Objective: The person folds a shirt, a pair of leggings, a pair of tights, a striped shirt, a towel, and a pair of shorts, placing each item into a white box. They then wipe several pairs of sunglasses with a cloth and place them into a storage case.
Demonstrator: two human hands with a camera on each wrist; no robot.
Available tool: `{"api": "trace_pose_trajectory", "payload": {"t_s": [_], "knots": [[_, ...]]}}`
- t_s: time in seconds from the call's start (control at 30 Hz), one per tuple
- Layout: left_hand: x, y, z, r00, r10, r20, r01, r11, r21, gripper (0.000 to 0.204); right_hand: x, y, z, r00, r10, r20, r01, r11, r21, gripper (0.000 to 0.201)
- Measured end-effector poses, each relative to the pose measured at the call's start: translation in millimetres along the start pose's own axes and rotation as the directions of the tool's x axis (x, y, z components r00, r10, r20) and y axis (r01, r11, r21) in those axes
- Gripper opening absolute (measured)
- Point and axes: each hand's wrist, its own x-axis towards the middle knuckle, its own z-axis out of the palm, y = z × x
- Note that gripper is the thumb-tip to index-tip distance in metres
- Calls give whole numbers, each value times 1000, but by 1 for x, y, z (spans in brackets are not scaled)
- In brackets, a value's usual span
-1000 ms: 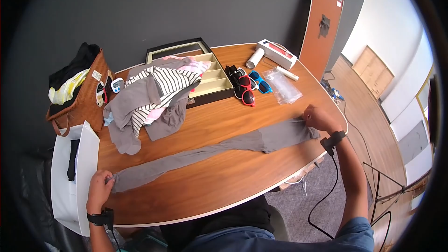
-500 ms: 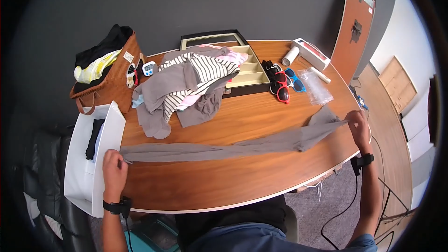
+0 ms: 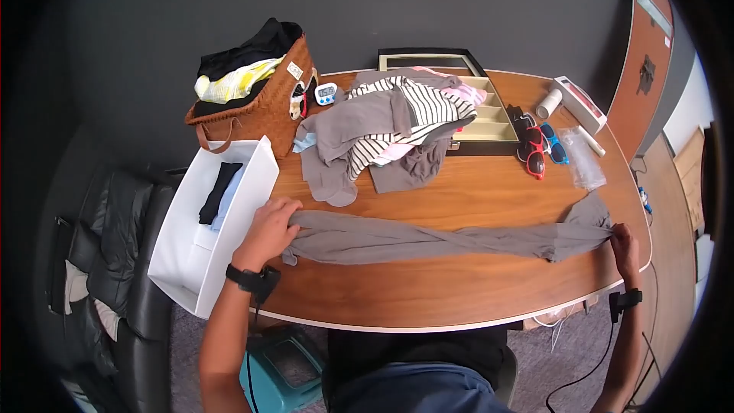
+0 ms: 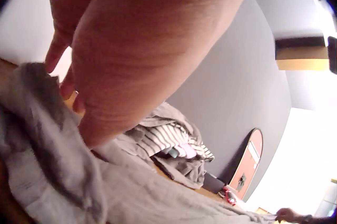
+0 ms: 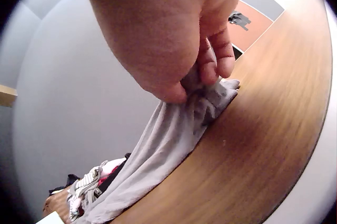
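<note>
A long grey garment (image 3: 428,243), narrow like a trouser leg, stretches across the table between two hands. My left hand (image 3: 267,231) grips its left end beside the white bin; in the left wrist view a fold of grey cloth (image 4: 47,140) hangs by the fingers. My right hand (image 3: 627,251) pinches the other end at the table's right edge. The right wrist view shows thumb and fingers closed on bunched cloth (image 5: 174,134). Near the right end, a flap of the garment lies turned up toward the back.
A pile of grey, striped and pink clothes (image 3: 413,118) partly covers a compartment box (image 3: 497,124). A brown basket (image 3: 260,107) of clothes stands behind the white bin (image 3: 180,260), which contains folded cloth. Sunglasses (image 3: 535,154), a plastic bag (image 3: 582,160) and a timer (image 3: 326,94) lie on the table (image 3: 428,298).
The view has swung left. The garment has gone from slanted to nearly straight across, and its right end from spread to pulled narrow. My left hand now reaches further over its end.
</note>
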Motion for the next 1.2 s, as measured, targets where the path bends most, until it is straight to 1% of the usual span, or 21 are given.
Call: {"api": "trace_pose_trajectory", "payload": {"t_s": [0.03, 0.17, 0.23, 0.27, 0.33, 0.37, 0.43, 0.47, 0.53, 0.6, 0.67, 0.73, 0.8, 0.83, 0.87, 0.9, 0.93, 1.0, 1.07, 1.13, 1.2], "knots": [[4, -3, 2, 996, 16, 89, -20, 999, 39, 18, 0, -1, 0, 1000, -17, -6, 17, 1000, 0, 10], [10, 2, -11, 994, -52, 98, 48, 998, 40, 18, -7, -10, -4, 999, -31, 7, 31, 1000, -2, 12], [3, 22, -23, 947, -130, -294, 101, 988, -114, 17, -13, 7, -1, 1000, -9, 4, 9, 1000, -1, 11], [-4, 26, -28, 896, -36, -442, 9, 998, -63, 17, -17, 15, 0, 1000, 7, -1, -7, 1000, 4, 10], [-29, 33, -37, 858, 92, -506, -92, 995, 26, 18, -25, 23, 4, 1000, -19, -8, 18, 999, -49, 10], [-42, 30, -36, 858, 93, -505, -96, 995, 20, 18, -28, 23, 4, 999, -48, -14, 46, 995, -94, 10], [-67, 27, -32, 965, 84, -249, -95, 995, -32, 17, -29, 16, 2, 998, -68, 6, 68, 990, -125, 11], [-74, 30, -29, 965, 88, -247, -100, 994, -37, 17, -29, 13, 1, 995, -93, 27, 96, 984, -150, 12], [-82, 33, -27, 995, 37, 97, -29, 996, -82, 14, -27, 11, -2, 995, -65, 73, 76, 984, -158, 13], [-82, 36, -33, 986, 34, 162, -19, 995, -96, 11, -22, 12, -4, 992, -42, 121, 63, 983, -171, 15], [-75, 33, -39, 952, -170, 253, 250, 910, -330, 8, -16, 11, -11, 975, -41, 219, 71, 989, -131, 16], [-61, 34, -40, 945, -296, 140, 322, 914, -245, 9, -8, 8, -29, 903, -62, 424, 138, 979, -149, 17], [-46, 29, -25, 929, -371, -13, 354, 896, -266, 12, 1, 2, -39, 857, -166, 488, 311, 922, -232, 21], [-45, 18, -15, 975, -211, -75, 205, 976, -80, 13, 6, -25, -42, 900, 26, 434, 135, 932, -337, 22], [-41, 11, -11, 978, -198, -74, 191, 978, -89, 13, 10, -48, -44, 907, 216, 361, -47, 905, -423, 24], [-37, 5, -9, 977, -211, 37, 213, 975, -69, 16, 11, -48, -44, 970, 4, 243, 108, 887, -449, 23], [-33, 1, -7, 964, -224, 146, 233, 971, -46, 19, 15, -57, -40, 972, 14, 234, 97, 885, -455, 23], [-25, -2, -1, 963, -222, 153, 232, 971, -54, 17, 27, -81, -25, 985, 36, 170, -2, 981, -195, 20], [-18, -4, 2, 955, -284, 86, 291, 951, -100, 14, 35, -77, -3, 965, -54, 257, 68, 997, -43, 19], [-9, -2, -3, 943, -333, 29, 334, 935, -122, 13, 40, -72, 10, 943, 0, 331, 22, 998, -63, 20], [-7, -5, -5, 922, -387, -27, 379, 914, -147, 12, 43, -47, 23, 929, -134, 346, 193, 971, -142, 21]]}}
